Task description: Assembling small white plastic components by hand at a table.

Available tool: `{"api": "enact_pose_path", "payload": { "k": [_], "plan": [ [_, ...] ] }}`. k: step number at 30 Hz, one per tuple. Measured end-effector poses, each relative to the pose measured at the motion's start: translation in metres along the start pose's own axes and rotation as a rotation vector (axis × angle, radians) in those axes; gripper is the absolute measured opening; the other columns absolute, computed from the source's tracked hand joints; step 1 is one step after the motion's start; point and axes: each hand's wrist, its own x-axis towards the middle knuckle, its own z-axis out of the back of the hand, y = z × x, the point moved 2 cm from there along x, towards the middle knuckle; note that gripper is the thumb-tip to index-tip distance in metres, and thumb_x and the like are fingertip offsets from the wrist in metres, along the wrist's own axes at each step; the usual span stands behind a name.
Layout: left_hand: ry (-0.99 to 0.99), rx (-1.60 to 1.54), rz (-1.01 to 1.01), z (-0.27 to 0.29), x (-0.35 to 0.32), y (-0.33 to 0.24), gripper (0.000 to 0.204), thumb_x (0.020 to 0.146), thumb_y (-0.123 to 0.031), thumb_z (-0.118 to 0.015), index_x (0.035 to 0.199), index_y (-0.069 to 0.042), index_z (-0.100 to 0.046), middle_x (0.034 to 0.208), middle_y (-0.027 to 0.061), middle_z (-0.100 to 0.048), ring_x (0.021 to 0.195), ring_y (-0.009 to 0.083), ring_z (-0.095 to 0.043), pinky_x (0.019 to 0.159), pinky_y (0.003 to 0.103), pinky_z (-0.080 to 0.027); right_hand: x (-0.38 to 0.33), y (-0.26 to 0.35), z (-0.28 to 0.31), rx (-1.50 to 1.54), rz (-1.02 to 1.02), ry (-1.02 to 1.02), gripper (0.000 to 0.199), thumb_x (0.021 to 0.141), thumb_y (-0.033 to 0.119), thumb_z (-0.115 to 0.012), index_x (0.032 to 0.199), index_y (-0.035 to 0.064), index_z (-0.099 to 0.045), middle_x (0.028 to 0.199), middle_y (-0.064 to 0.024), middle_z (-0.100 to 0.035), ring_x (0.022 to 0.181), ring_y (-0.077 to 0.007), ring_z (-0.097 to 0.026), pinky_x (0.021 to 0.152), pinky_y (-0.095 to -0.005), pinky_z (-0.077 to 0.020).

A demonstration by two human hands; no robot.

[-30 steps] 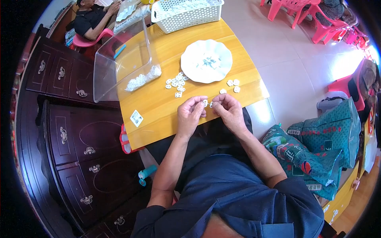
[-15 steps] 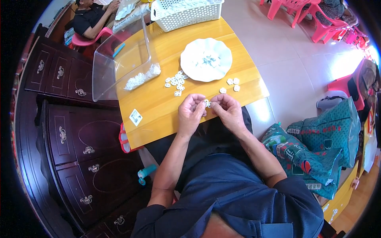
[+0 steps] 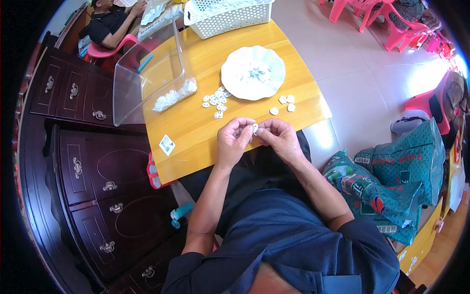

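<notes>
Over the table's near edge, my left hand [image 3: 234, 141] and my right hand [image 3: 281, 139] meet, thumbs and fingertips pinched together. Between them is a small white piece with dark holes [image 3: 255, 128], which both hands grip; the fingers partly cover it. Similar small white pieces [image 3: 221, 100] lie in a loose cluster just beyond my left hand. Several more white pieces [image 3: 291, 99] sit beyond my right hand. Past them stands a white scalloped plate [image 3: 231, 63] holding small greenish and whitish bits [image 3: 258, 73], too small to name.
A clear plastic bin [image 3: 128, 93] lies at the table's left, with a heap of small translucent parts [image 3: 171, 99] near its opening. A white perforated basket [image 3: 235, 23] stands at the far edge. Dark drawers [image 3: 93, 171] flank my left; green bags [image 3: 387, 171] my right. Another person [image 3: 105, 27] sits far left.
Both hands stay pinched together at nearly the same spot. The small white piece has turned slightly between the fingertips, and the right fingers sit a little closer to the left.
</notes>
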Motion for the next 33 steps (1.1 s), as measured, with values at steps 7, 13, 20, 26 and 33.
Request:
{"api": "enact_pose_path", "payload": {
  "k": [7,13,20,26,33],
  "plan": [
    [0.008,0.045,-0.026,-0.001,0.0,-0.002,0.011,0.097,-0.002,-0.064,0.105,0.003,-0.069,0.083,0.0,-0.066,0.068,0.0037,-0.056,0.062,0.019,-0.048,-0.002,0.003,-0.001,0.007,-0.029,-0.026,0.015,0.096,0.011,-0.069,0.105,-0.0012,-0.067,0.086,-0.002,-0.07,0.074,-0.0063,-0.064,0.066,-0.0215,-0.0533],
    [0.025,0.082,-0.03,-0.001,0.001,-0.002,0.01,0.097,-0.003,-0.065,0.103,0.002,-0.071,0.082,0.0001,-0.066,0.067,0.0043,-0.056,0.061,0.019,-0.048,-0.001,0.001,0.0,0.049,-0.032,-0.021,0.013,0.098,0.011,-0.067,0.104,-0.001,-0.066,0.085,-0.0021,-0.069,0.073,-0.007,-0.064,0.066,-0.0215,-0.0529],
    [0.029,0.127,-0.055,-0.002,0.002,-0.005,0.01,0.096,0.0,-0.064,0.102,0.003,-0.071,0.085,0.0014,-0.066,0.069,0.0048,-0.058,0.062,0.02,-0.049,-0.001,0.001,0.001,0.031,-0.032,-0.015,0.012,0.1,0.011,-0.065,0.101,-0.001,-0.064,0.081,-0.0017,-0.067,0.069,-0.0069,-0.061,0.063,-0.0217,-0.0514],
    [0.04,0.184,-0.067,-0.002,0.004,-0.008,0.009,0.096,0.001,-0.064,0.1,0.004,-0.071,0.087,0.003,-0.068,0.074,0.0068,-0.064,0.065,0.021,-0.052,0.0,0.003,0.004,-0.019,-0.047,-0.016,0.013,0.099,0.012,-0.066,0.1,-0.0012,-0.065,0.081,-0.0021,-0.068,0.069,-0.0063,-0.061,0.063,-0.021,-0.0514],
    [0.062,0.214,-0.024,-0.001,0.005,-0.013,0.01,0.096,-0.001,-0.065,0.101,0.004,-0.072,0.088,0.0044,-0.07,0.076,0.0074,-0.065,0.067,0.022,-0.053,0.002,0.003,0.007,0.069,-0.093,-0.003,0.012,0.099,0.011,-0.067,0.101,-0.0005,-0.066,0.083,-0.0022,-0.069,0.069,-0.0067,-0.063,0.064,-0.0205,-0.0529]
  ]
}}
